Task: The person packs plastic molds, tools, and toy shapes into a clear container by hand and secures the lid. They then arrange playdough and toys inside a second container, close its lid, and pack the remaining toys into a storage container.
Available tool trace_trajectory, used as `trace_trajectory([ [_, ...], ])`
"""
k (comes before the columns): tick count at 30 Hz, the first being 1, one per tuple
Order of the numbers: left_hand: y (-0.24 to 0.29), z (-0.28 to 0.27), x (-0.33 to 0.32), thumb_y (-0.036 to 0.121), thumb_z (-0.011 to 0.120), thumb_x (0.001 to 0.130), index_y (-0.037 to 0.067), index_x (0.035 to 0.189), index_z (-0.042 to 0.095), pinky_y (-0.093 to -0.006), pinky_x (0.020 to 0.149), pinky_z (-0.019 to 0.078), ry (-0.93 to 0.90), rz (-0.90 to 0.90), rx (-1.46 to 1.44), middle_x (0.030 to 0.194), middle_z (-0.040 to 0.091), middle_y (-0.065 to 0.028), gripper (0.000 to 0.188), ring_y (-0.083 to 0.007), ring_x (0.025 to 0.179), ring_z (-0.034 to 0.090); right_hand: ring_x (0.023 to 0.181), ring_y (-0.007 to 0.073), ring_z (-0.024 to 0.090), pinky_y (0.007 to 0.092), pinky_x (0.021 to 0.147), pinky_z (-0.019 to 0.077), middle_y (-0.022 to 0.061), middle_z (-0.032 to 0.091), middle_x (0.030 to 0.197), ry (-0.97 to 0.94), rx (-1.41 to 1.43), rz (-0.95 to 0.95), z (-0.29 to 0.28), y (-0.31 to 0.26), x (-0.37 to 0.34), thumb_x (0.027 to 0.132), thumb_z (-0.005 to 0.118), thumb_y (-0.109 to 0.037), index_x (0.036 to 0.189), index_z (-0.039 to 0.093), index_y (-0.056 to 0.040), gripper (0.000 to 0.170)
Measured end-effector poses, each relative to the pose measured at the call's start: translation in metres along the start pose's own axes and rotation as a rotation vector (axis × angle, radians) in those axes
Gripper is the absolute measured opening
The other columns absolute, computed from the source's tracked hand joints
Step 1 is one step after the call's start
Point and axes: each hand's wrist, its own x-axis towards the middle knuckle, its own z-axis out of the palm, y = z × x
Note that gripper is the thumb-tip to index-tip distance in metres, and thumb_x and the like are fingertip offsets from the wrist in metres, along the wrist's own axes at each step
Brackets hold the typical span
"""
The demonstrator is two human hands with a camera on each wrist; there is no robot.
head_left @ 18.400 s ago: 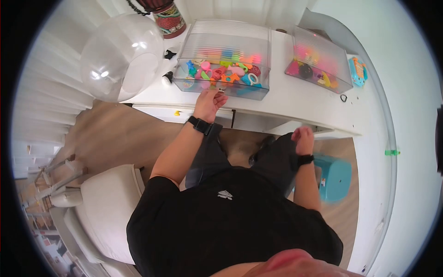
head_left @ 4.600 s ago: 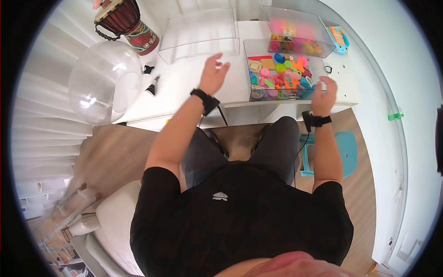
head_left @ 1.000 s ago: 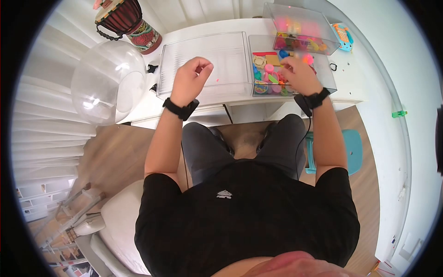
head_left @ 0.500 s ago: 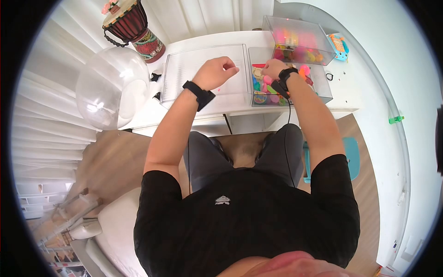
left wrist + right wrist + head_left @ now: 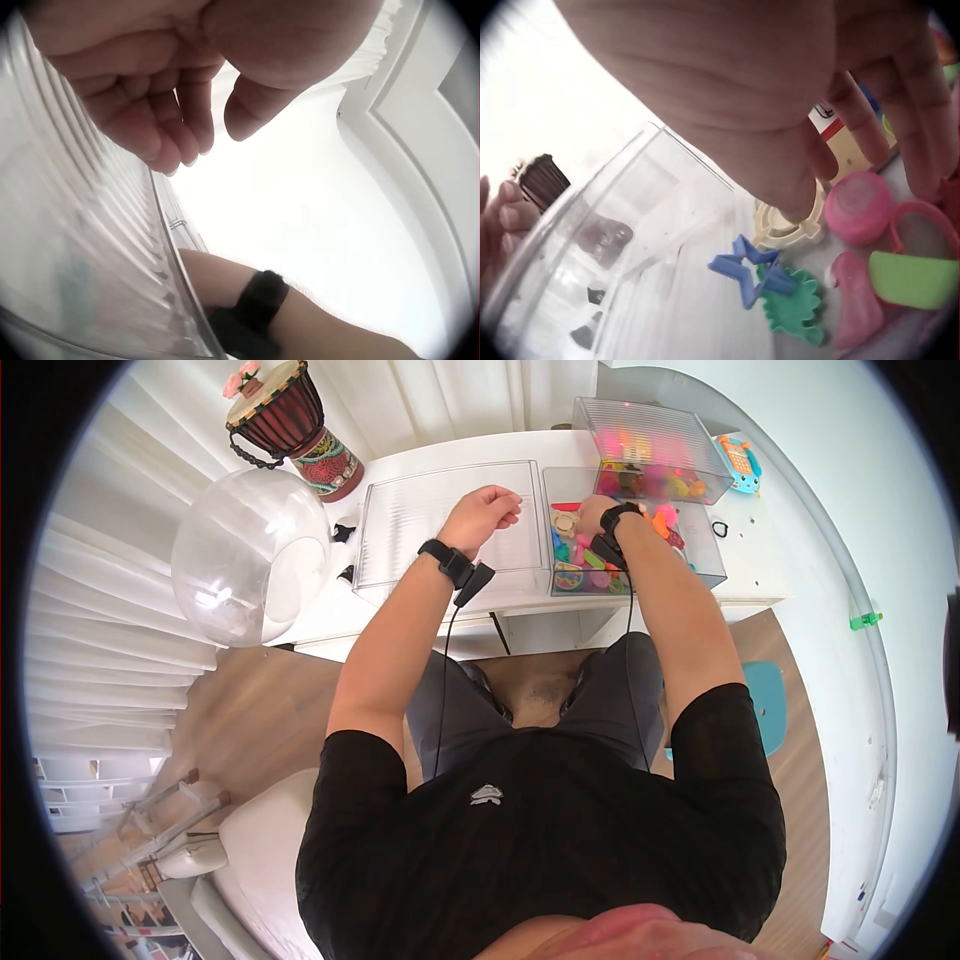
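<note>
My left hand [image 5: 482,520] hovers over a clear ribbed box [image 5: 420,510], fingers loosely bent and holding nothing. In the left wrist view its thumb stands apart from the fingers. To the right, my right hand [image 5: 597,515] reaches into an open clear drawer [image 5: 690,582] of colourful toys. In the right wrist view the thumb tip is at a cream ring-shaped cutter [image 5: 806,231], and the fingers point down, spread, among the toys. Near them lie a blue star cutter [image 5: 742,274], a green dinosaur-like cutter [image 5: 795,311], a pink round piece [image 5: 859,208] and a light-green piece [image 5: 915,279].
Another clear box [image 5: 665,440] with bright toys stands behind the drawer. A toy phone [image 5: 740,465] and a black band [image 5: 720,530] lie at the right. On the left are a transparent sphere [image 5: 240,550] and a drum [image 5: 290,425].
Since 18.4 s ago the toy-filled drawer has shifted from the left box to the right. Over the last second my right hand moved left within the drawer; my left hand moved right.
</note>
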Motion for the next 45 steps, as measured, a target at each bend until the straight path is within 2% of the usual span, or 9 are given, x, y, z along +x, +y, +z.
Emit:
trace_trajectory([
  [6,-0.009,-0.001,0.004,0.02,0.065,0.105,0.001,0.113,0.067,-0.0293,0.099,0.0547,0.014,0.012,-0.039,0.11,0.073,-0.0072,0.021,-0.0158,0.103,0.07,0.094,0.0295,0.078,0.0396,0.084,0.0612,0.0194,0.079,0.103,-0.072,-0.119,0.04,-0.006,-0.008,-0.005,0.081,0.079,-0.035,0.104,0.08,0.0003,0.042],
  [15,-0.01,-0.002,0.003,0.017,0.068,0.102,0.0,0.112,0.069,-0.0264,0.095,0.0552,0.018,0.012,-0.115,0.104,0.072,-0.0044,0.02,-0.0127,0.099,0.069,0.09,0.0306,0.078,0.0409,0.082,0.062,0.0203,0.079,0.096,-0.176,-0.292,0.008,-0.01,-0.016,-0.004,0.069,0.083,-0.033,0.095,0.08,0.0022,0.043],
  [22,-0.014,-0.004,0.005,0.019,0.068,0.102,0.0,0.113,0.07,-0.0261,0.094,0.0547,0.015,0.024,-0.1,0.106,0.073,-0.0052,0.023,-0.0124,0.098,0.068,0.076,0.0237,0.076,0.0385,0.066,0.0601,0.0171,0.076,0.085,0.14,0.132,-0.085,-0.039,-0.006,-0.041,0.088,0.077,-0.028,0.096,0.076,0.0028,0.032],
  [24,-0.017,-0.003,0.009,0.022,0.065,0.105,0.001,0.117,0.068,-0.0281,0.096,0.0546,-0.014,0.052,0.077,0.112,0.072,-0.0058,0.024,-0.0136,0.101,0.068,0.072,0.0186,0.074,0.0341,0.067,0.0606,0.0105,0.075,0.085,0.237,0.855,-0.105,-0.042,-0.01,-0.068,0.093,0.075,-0.027,0.102,0.073,0.0018,0.03],
  [28,0.027,0.026,-0.02,0.029,0.065,0.105,0.003,0.118,0.069,-0.0272,0.091,0.0538,-0.046,0.145,0.37,0.111,0.072,-0.0044,0.029,-0.0123,0.097,0.067,0.074,0.01,0.066,0.0266,0.066,0.0567,0.0031,0.071,0.089,0.291,1.13,-0.388,-0.039,-0.043,-0.118,0.097,0.075,-0.022,0.111,0.07,-0.0016,0.026],
  [30,0.037,0.037,-0.025,0.033,0.065,0.105,0.004,0.119,0.069,-0.0262,0.089,0.0537,-0.177,0.074,0.152,0.11,0.072,-0.0035,0.032,-0.0107,0.096,0.067,0.08,0.0112,0.066,0.0264,0.072,0.0555,0.0036,0.07,0.093,0.316,1.096,-0.394,-0.039,-0.063,-0.143,0.095,0.077,-0.018,0.113,0.072,-0.003,0.025],
  [32,0.044,0.042,-0.027,0.033,0.066,0.105,0.004,0.119,0.068,-0.0261,0.088,0.054,-0.204,0.064,0.097,0.109,0.073,-0.0031,0.032,-0.0101,0.095,0.067,0.082,0.019,0.065,0.032,0.074,0.0543,0.007,0.065,0.095,0.763,0.72,-0.554,-0.026,-0.07,-0.145,0.086,0.082,-0.018,0.113,0.074,-0.0054,0.03],
  [40,0.041,0.026,-0.023,0.028,0.073,0.101,0.004,0.12,0.069,-0.0262,0.083,0.0549,-0.198,0.098,0.013,0.106,0.073,-0.0018,0.031,-0.0091,0.091,0.067,0.081,0.0197,0.063,0.0336,0.074,0.0553,0.011,0.062,0.107,0.826,0.849,-0.524,-0.009,-0.079,-0.157,0.086,0.081,-0.016,0.119,0.07,-0.0057,0.036],
  [45,0.046,-0.048,-0.005,0.027,0.079,0.094,0.002,0.116,0.072,-0.031,0.086,0.0562,0.074,0.277,0.506,0.104,0.075,-0.0074,0.035,-0.017,0.094,0.071,0.084,0.011,0.063,0.0279,0.075,0.0538,0.0045,0.067,0.102,0.608,0.961,-0.351,0.017,-0.055,-0.157,0.094,0.078,-0.019,0.117,0.068,-0.0003,0.031],
])
